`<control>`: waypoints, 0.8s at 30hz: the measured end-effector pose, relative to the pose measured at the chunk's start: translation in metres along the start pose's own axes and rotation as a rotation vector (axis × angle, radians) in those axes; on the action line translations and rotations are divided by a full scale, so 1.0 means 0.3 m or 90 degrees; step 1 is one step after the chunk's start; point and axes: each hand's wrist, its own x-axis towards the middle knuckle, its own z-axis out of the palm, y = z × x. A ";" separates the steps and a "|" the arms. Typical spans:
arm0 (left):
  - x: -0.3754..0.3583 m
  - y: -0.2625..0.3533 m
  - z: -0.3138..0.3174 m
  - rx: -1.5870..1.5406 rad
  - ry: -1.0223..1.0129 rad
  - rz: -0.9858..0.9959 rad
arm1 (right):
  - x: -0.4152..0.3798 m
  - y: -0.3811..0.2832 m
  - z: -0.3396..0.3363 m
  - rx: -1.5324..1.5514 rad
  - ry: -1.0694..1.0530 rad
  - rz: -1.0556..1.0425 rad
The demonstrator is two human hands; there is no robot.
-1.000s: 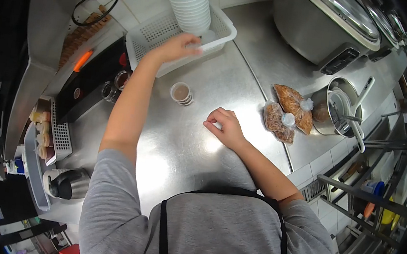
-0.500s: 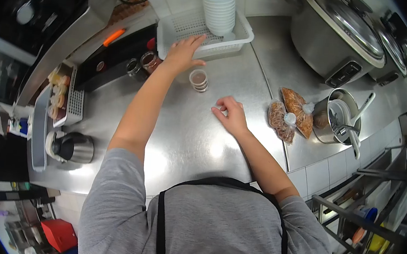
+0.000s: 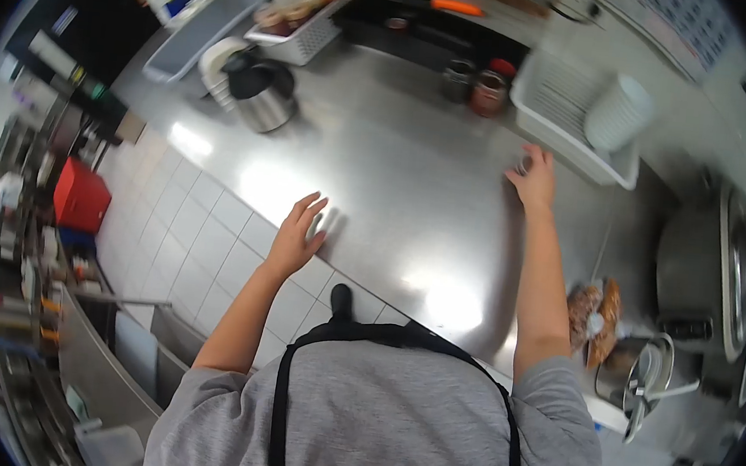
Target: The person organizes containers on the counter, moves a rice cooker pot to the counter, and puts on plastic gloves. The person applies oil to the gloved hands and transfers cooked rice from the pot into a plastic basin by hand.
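My right hand [image 3: 535, 181] reaches to the far side of the steel counter [image 3: 397, 172]. Its thumb and fingers curl around a short stack of small clear plastic cups [image 3: 524, 165], mostly covered by the hand. My left hand [image 3: 296, 239] hovers by the counter's front edge, fingers apart, holding nothing. Beyond the cups stands a white plastic basket [image 3: 569, 153] with a stack of white bowls [image 3: 620, 115] in it. A jar of reddish contents [image 3: 489, 94] and a dark jar [image 3: 457, 81] stand left of the basket.
At the left are an insulated jug [image 3: 264, 101], a grey tray [image 3: 175, 48] and a white basket [image 3: 306, 45] of containers. At the right are filled plastic bags [image 3: 602, 322], a metal pot [image 3: 621, 365] with utensils and a large cooker [image 3: 698, 264]. An orange-handled tool [image 3: 457, 8] lies behind.
The view has swung left. My right hand has moved from the bare counter to the plastic cups and closed around them. My left hand has drawn back from the basket to the front edge.
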 end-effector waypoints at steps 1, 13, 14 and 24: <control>-0.080 -0.040 -0.026 -0.038 0.007 -0.085 | -0.014 -0.035 0.019 -0.029 -0.009 -0.019; -0.551 -0.442 -0.298 -0.189 0.038 -0.231 | -0.320 -0.874 0.591 -0.026 -0.201 -0.186; -0.595 -0.496 -0.330 -0.193 0.043 -0.232 | -0.329 -0.907 0.626 -0.030 -0.189 -0.180; -0.649 -1.083 -0.646 -0.404 0.212 -0.410 | -0.285 -0.981 0.724 -0.105 -0.095 -0.049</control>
